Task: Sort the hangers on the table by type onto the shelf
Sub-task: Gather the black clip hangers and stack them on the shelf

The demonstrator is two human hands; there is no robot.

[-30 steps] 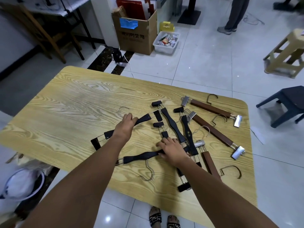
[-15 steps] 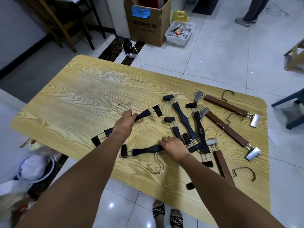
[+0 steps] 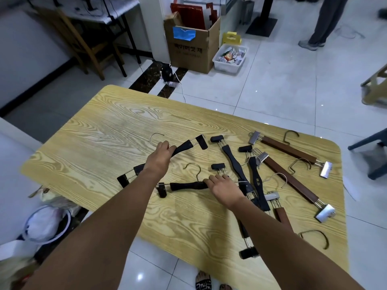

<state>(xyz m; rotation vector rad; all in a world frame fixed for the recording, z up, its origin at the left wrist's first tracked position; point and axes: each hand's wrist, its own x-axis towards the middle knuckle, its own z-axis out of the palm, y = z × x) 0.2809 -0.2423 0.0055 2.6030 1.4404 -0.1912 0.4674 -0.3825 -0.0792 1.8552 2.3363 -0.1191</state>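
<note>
Black clip hangers (image 3: 234, 162) are crossed in a pile on the right half of the wood-grain table (image 3: 100, 147), and brown wooden clip hangers (image 3: 290, 149) are laid just beyond them towards the right edge. Left of the pile, one black hanger (image 3: 184, 146) is gripped at mid-bar by the left hand (image 3: 158, 162), with the fingers curled round it and its silver hook (image 3: 156, 136) seen just past the knuckles. A second black hanger (image 3: 188, 186) lies nearer the front edge and is covered at its right end by the right hand (image 3: 225, 188). Whether those fingers are closed round the bar cannot be told.
</note>
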